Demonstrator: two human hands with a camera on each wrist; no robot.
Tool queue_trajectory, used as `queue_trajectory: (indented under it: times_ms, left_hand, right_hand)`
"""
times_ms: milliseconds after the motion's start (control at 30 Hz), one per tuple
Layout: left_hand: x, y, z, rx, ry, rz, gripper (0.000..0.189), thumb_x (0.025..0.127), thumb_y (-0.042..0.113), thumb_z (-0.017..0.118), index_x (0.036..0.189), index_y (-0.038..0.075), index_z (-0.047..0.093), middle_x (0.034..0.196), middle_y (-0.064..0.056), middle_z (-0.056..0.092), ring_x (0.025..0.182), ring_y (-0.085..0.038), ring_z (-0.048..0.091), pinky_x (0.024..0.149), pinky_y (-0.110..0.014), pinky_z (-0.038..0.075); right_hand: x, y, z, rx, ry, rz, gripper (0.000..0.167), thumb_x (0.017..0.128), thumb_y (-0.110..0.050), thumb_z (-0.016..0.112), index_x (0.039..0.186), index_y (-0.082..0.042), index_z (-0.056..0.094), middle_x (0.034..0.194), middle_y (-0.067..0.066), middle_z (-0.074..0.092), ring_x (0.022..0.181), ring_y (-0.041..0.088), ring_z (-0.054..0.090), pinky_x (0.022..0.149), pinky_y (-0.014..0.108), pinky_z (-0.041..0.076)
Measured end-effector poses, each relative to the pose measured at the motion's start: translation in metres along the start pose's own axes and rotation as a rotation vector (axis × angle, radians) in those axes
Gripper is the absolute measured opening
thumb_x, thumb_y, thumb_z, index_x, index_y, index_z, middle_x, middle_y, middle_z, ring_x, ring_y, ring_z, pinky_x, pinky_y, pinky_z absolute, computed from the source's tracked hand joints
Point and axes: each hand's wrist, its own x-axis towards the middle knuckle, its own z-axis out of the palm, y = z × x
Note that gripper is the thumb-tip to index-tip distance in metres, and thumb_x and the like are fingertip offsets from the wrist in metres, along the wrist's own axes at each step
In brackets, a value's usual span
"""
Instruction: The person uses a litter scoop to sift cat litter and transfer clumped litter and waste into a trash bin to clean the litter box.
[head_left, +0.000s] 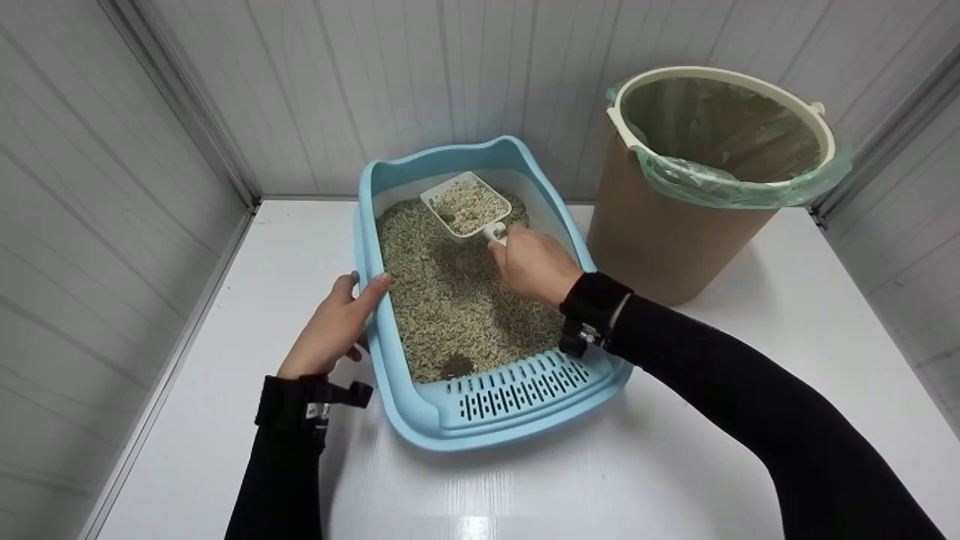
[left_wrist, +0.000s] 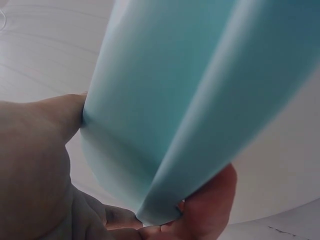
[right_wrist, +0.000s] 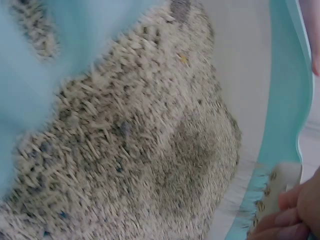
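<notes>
A light-blue litter box (head_left: 388, 390) holds greyish-beige pellet litter (head_left: 442, 322). My left hand (head_left: 334, 322) grips its left rim, thumb over the top edge and fingers curled beneath the lip, as the left wrist view shows. With my right hand (head_left: 536, 262) I hold a white litter scoop (head_left: 495, 232) by its handle, over the far part of the litter. Pale pellets and a small dark lump lie in the scoop. In the right wrist view, blurred streaks of pellets show beside the scoop (right_wrist: 286, 177). A dark clump (head_left: 457, 365) sits in the litter near the slotted front ledge (head_left: 487, 401).
A tall brown bin (head_left: 660, 232) lined with a green translucent bag (head_left: 720, 187) stands right of the box, its top well above the box rim. The white table (head_left: 292, 247) is bounded by grey panel walls (head_left: 360, 82) at the back and both sides.
</notes>
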Motion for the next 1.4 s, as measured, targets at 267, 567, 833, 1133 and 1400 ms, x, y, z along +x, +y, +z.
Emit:
queue_trajectory:
  times_ms: [267,567,833,1133,1400]
  left_hand:
    - [0.001,-0.003,0.000,0.004,0.002,-0.007,0.124,0.100,0.087,0.054,0.178,0.003,0.007,0.128,-0.029,0.061,0.076,-0.034,0.070,0.061,-0.039,0.053]
    - [0.000,-0.003,-0.001,-0.002,-0.003,-0.011,0.124,0.100,0.087,0.055,0.178,0.004,0.007,0.131,-0.029,0.061,0.075,-0.033,0.070,0.061,-0.039,0.053]
    - [0.001,-0.002,-0.001,0.000,0.003,-0.006,0.123,0.100,0.086,0.055,0.178,0.003,0.007,0.131,-0.030,0.061,0.075,-0.033,0.071,0.061,-0.040,0.054]
    - [0.000,-0.002,-0.002,-0.004,-0.005,0.001,0.123,0.101,0.085,0.054,0.178,0.003,0.005,0.134,-0.031,0.060,0.075,-0.034,0.069,0.061,-0.039,0.052]
    - [0.000,-0.002,-0.003,-0.009,-0.004,-0.003,0.122,0.101,0.085,0.055,0.178,0.004,0.006,0.134,-0.030,0.059,0.074,-0.032,0.068,0.060,-0.038,0.051]
  right_hand:
    - [-0.003,-0.001,-0.005,-0.020,-0.006,0.002,0.038,0.120,-0.038,0.049,0.121,-0.001,0.060,0.087,0.005,0.055,0.072,0.024,0.057,0.066,0.042,0.053]
    - [-0.006,0.000,-0.010,-0.023,-0.018,-0.018,0.041,0.120,-0.038,0.050,0.128,0.002,0.060,0.093,0.008,0.060,0.078,0.027,0.061,0.073,0.046,0.058]
    - [-0.009,-0.001,-0.012,-0.025,0.002,-0.016,0.039,0.120,-0.039,0.051,0.124,-0.001,0.059,0.092,0.008,0.060,0.077,0.028,0.061,0.070,0.045,0.056]
    - [-0.011,-0.001,-0.017,-0.051,0.014,-0.029,0.044,0.121,-0.039,0.049,0.125,0.002,0.060,0.092,0.009,0.060,0.080,0.030,0.062,0.075,0.048,0.056]
    - [-0.012,0.002,-0.021,-0.047,0.030,-0.023,0.043,0.121,-0.039,0.049,0.124,0.003,0.060,0.092,0.010,0.059,0.078,0.030,0.062,0.072,0.047,0.057]
